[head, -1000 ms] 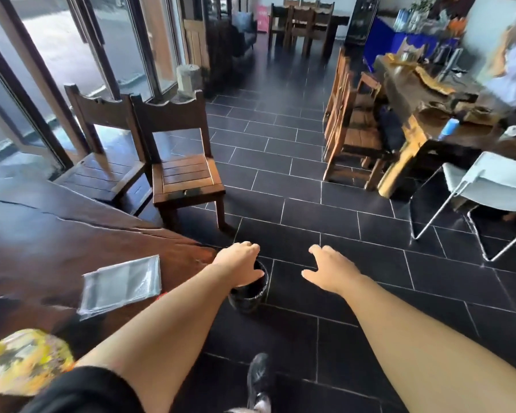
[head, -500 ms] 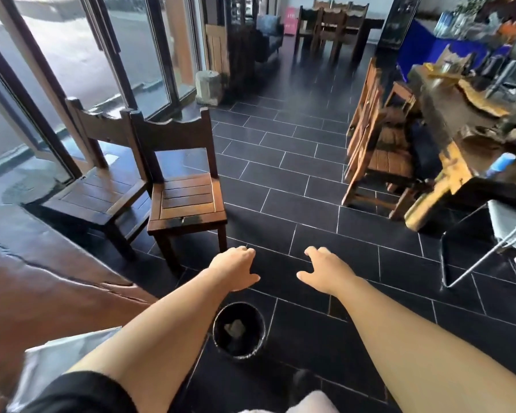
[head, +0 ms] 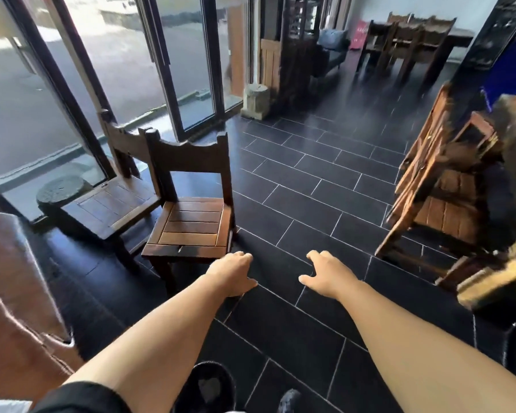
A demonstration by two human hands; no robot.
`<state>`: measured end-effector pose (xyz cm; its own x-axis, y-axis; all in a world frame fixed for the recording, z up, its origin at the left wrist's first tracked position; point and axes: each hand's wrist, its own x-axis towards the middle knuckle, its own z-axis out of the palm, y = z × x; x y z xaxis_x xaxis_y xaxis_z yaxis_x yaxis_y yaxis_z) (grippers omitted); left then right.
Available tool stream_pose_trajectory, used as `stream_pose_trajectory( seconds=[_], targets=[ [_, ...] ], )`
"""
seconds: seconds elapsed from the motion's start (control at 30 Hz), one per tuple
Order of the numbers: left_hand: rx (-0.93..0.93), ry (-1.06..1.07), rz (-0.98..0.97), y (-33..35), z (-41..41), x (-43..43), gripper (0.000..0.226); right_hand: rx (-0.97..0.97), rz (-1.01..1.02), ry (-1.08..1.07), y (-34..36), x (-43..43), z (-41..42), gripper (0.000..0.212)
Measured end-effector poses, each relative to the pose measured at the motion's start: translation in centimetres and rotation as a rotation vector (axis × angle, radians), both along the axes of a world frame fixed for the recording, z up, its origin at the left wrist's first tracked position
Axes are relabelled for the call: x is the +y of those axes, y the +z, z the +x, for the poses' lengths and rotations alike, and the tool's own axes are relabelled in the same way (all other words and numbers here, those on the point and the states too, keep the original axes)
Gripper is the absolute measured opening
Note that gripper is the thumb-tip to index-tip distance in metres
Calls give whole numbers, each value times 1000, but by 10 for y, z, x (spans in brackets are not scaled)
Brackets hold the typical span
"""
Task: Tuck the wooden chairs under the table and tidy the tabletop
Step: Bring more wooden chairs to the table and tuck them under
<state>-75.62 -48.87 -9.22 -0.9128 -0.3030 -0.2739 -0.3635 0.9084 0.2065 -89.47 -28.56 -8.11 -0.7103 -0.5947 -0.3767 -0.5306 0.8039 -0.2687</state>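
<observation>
Chairs come first, I judge: over the last second I have closed on the nearer wooden chair [head: 191,228], which stands pulled out on the floor past the tabletop [head: 9,278] edge, right beside the second wooden chair [head: 113,204]. My left grip [head: 233,274] now hovers just off its seat's front corner, with the right grip [head: 325,274] near it, both loosely spread and empty. The small bin [head: 206,386] has slid back to my feet, so tidying waits.

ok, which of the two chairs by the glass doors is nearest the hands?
The slatted-seat chair, its front edge just ahead of the left hand. The darker chair stands farther off, to its left.
</observation>
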Motion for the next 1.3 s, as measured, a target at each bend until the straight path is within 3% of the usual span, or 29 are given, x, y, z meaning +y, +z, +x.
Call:
stream_pose_trajectory(
  seconds=[0.53,1.3],
  targets=[
    [-24,133,-17,-5,-186,-66,51,7,35,183,-12,-86,-213,60],
    [-13,306,-21,0,-492,-352,55,41,62,405,-1,-411,-540,63]
  ],
)
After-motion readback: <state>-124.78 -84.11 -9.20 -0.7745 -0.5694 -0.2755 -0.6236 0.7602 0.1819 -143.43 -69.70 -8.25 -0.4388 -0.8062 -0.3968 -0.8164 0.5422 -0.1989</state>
